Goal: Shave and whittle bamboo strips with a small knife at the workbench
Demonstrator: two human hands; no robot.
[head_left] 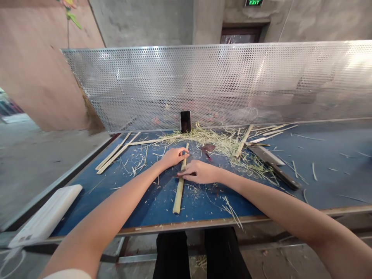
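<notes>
A pale split bamboo strip lies lengthwise on the blue tabletop, its near end close to the front edge. Around its far part the fingers of my left hand are closed. Just nearer to me, my right hand is shut on a small knife, whose dark blade lies across the strip. Most of the knife's handle is hidden in my fingers. Fine shavings are scattered about both hands.
Behind my hands runs a heap of shavings, with a phone upright against the perforated metal screen. Bamboo strips lie at the left. A large dark-handled knife rests at the right, and a white box sits at the left corner.
</notes>
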